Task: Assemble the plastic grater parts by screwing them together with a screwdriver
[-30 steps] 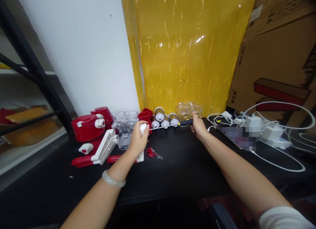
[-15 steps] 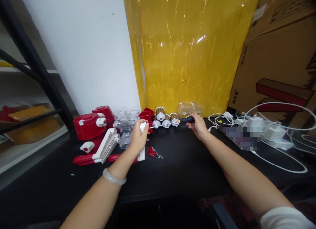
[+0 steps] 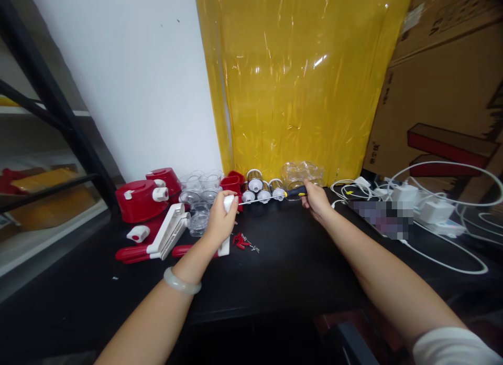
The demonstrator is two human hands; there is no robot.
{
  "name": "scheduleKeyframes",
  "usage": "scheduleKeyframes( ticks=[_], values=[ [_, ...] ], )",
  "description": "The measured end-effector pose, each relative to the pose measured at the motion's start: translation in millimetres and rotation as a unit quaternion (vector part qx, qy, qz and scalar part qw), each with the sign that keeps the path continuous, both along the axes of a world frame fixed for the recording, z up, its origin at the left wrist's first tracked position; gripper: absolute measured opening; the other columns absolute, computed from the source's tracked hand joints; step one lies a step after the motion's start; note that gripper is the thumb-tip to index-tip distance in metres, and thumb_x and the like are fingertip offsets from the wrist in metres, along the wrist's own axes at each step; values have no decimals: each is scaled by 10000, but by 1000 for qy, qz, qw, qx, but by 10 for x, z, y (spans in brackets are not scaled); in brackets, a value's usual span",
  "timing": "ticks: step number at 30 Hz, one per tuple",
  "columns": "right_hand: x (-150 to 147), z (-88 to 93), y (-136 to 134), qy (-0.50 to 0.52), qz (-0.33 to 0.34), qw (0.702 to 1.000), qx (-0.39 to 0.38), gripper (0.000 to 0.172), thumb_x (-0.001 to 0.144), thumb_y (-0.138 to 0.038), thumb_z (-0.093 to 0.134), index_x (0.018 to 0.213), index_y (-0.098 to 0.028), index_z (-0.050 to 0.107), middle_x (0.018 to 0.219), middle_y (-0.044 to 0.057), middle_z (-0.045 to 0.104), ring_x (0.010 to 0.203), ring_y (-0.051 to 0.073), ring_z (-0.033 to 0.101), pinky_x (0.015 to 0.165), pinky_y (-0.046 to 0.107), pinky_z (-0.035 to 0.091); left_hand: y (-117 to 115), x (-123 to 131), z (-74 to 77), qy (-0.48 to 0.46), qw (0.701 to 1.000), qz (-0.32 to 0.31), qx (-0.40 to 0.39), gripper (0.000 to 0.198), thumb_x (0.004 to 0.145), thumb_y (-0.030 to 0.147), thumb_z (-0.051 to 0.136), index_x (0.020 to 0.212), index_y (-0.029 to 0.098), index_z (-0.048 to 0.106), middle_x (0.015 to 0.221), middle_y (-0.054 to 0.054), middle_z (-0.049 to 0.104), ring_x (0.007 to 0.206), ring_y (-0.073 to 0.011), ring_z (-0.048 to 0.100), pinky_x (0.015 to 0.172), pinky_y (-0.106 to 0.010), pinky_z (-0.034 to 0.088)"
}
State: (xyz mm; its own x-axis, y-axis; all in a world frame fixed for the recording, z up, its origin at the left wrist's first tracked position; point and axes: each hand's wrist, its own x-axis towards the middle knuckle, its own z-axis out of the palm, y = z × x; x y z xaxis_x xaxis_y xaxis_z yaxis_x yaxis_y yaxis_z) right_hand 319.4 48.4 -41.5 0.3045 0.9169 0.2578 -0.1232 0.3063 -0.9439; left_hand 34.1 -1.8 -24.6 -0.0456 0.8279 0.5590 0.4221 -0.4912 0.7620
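My left hand (image 3: 220, 222) is closed around a white plastic part (image 3: 227, 214) that stands upright on the black table (image 3: 298, 270). My right hand (image 3: 315, 201) grips the black and yellow handle of a screwdriver (image 3: 271, 197). Its thin metal shaft runs left, and the tip meets the top of the white part by my left fingers. Small red pieces and loose screws (image 3: 244, 243) lie on the table just right of my left hand.
Red housings (image 3: 139, 198), clear plastic cups (image 3: 200, 194), metal-mesh drums (image 3: 261, 189) and a white and red handle (image 3: 163, 239) sit at the back left. Yellow film (image 3: 298, 76) hangs behind. White chargers and cables (image 3: 428, 213) lie right, below cardboard boxes (image 3: 451, 92). A black shelf frame (image 3: 51, 108) stands left.
My right hand has shifted slightly on the screwdriver handle, as in a twist. The left hand and the white part have stayed in place.
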Motion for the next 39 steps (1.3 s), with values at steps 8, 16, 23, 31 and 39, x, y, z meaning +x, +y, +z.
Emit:
scheduleKeyframes(
  ticks=[8, 16, 23, 31, 39],
  values=[
    [-38, 113, -79, -1, 4, 989, -145, 425, 917, -495, 489, 601, -233, 379, 285, -76, 309, 238, 59, 212, 276, 194, 221, 23, -29, -35, 35, 998, 3, 44, 314, 901, 430, 544, 1115, 200, 540, 904, -55, 597, 657, -154, 624, 432, -227, 521],
    [-4, 109, -62, -48, -50, 992, -110, 423, 902, -519, 494, 621, -204, 495, 365, 9, 492, 278, 115, 440, 300, 212, 326, -2, -1, 3, 27, 999, -8, 37, 333, 892, 415, 555, 1140, 194, 526, 924, -71, 586, 690, -172, 630, 425, -247, 544],
    [-82, 152, -89, 124, 49, 991, -29, 60, 820, -201, 532, 769, -182, 557, 522, -13, 585, 405, 114, 554, 358, 186, 398, -7, -11, 29, 18, 1000, 10, 23, 343, 894, 425, 547, 1145, 193, 523, 904, -68, 582, 697, -182, 638, 420, -249, 538],
    [-47, 50, -5, 123, 55, 991, 15, 284, 824, -422, 658, 728, -202, 507, 462, -41, 538, 338, 83, 476, 322, 174, 340, -6, -10, 20, 17, 1000, 3, 25, 354, 896, 446, 544, 1145, 196, 522, 881, -56, 578, 657, -163, 621, 420, -239, 533],
    [-43, 47, -43, 67, 25, 997, -34, 324, 890, -419, 544, 661, -217, 436, 350, -50, 446, 253, 60, 301, 293, 184, 259, -32, 13, 12, 30, 998, -8, 46, 340, 903, 435, 543, 1143, 194, 529, 962, -78, 580, 748, -181, 633, 433, -227, 530]
  ],
)
